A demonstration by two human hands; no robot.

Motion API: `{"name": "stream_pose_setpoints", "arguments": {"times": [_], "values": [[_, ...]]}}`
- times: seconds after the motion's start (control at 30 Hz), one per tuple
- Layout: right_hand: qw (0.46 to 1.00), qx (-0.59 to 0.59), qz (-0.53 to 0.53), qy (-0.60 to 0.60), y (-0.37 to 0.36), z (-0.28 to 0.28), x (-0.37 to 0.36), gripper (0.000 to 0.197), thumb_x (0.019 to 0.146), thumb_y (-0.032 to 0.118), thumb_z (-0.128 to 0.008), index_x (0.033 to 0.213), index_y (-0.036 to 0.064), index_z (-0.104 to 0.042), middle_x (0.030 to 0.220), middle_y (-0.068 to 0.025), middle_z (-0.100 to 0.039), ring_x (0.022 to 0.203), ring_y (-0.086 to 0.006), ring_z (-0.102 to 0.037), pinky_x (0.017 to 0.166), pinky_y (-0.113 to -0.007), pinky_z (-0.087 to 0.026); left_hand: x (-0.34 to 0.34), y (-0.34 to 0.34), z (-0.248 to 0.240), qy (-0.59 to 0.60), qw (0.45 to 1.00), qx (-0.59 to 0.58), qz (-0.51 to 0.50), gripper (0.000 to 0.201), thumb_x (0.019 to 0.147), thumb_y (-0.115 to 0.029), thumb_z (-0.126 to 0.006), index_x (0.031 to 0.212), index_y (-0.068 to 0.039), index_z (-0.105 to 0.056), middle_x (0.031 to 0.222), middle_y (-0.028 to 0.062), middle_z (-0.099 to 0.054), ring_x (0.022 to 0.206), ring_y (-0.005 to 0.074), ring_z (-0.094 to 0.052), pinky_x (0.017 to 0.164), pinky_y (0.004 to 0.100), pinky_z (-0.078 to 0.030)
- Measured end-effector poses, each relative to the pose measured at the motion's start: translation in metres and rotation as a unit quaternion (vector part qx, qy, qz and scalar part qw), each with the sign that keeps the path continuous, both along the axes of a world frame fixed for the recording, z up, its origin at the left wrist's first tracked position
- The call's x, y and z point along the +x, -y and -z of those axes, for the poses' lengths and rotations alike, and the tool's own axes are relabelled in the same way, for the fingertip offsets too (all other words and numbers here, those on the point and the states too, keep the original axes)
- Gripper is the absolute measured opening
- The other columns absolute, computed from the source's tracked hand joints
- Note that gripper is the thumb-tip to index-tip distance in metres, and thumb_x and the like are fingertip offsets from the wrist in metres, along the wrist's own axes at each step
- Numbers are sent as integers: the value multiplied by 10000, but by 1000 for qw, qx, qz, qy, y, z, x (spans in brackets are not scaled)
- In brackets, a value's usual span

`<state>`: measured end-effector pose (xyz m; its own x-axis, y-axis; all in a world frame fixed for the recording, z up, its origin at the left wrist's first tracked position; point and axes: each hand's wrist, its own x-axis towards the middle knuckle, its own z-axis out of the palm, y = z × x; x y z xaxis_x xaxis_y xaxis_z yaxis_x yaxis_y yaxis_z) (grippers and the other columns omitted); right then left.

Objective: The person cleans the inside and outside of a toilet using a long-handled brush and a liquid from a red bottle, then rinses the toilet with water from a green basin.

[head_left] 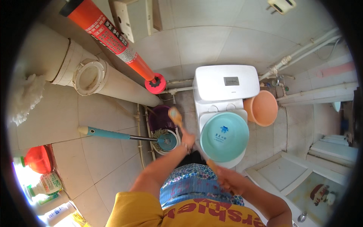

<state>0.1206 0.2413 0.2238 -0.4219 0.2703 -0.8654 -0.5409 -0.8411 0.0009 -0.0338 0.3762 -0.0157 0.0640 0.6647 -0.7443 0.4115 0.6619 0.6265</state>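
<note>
My left hand [187,139] is closed round a short tan tool [176,116] with a broad, rounded, wood-coloured end pointing away from me; its exact kind is unclear. My right hand [230,179], nearer my body, is closed on a tan handle [212,165]. A thin greyish strip runs from that handle toward my left hand; I cannot tell what it is. Just beyond my right hand, a light-blue plastic basin [224,145] rests on the white toilet [225,84]. Left of my left hand, a mop [109,134] leans with its round head in a bucket [177,133].
A purple basin [159,118] lies behind the mop bucket. An orange bucket [264,109] stands right of the toilet. A thick white pipe [113,81] and a red-orange tube [113,41] slant across the upper left. Several bottles [39,159] stand far left; a white door [280,174] is at right.
</note>
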Motion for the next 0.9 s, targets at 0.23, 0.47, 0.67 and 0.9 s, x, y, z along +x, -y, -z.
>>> {"name": "stream_pose_setpoints", "arguments": {"times": [0.23,0.47,0.67,0.9], "values": [[978,83,-177,71,-30,129,-63,466,928,221,-493,1360,163,-326,763,-53,-531,474,-98,-447,407,-223,-366,-101,28,95,106,958,-135,-231,769,909,-332,-490,1426,-176,59,1082,140,-545,737,219,-617,532,340,-535],[995,-36,-58,77,-119,380,-151,264,926,198,-433,1186,154,-450,765,-61,-521,481,-137,-444,393,-259,-373,-181,72,99,30,983,-102,-151,710,929,-353,-460,1432,-93,-31,1154,146,-508,784,207,-633,567,305,-546],[964,44,-172,199,-134,432,-156,275,907,158,-435,1180,133,-445,722,-50,-487,486,-129,-435,390,-272,-375,-191,121,123,20,975,-170,-142,642,937,-356,-438,1414,-63,-124,1126,125,-515,801,197,-634,577,300,-551],[955,183,-166,162,-58,187,-74,504,946,170,-436,1409,103,-246,734,-33,-494,387,-77,-398,330,-217,-306,-117,64,92,167,941,-146,-257,632,917,-454,-437,1350,-29,-261,1137,129,-495,1011,240,-559,725,380,-536]]}}
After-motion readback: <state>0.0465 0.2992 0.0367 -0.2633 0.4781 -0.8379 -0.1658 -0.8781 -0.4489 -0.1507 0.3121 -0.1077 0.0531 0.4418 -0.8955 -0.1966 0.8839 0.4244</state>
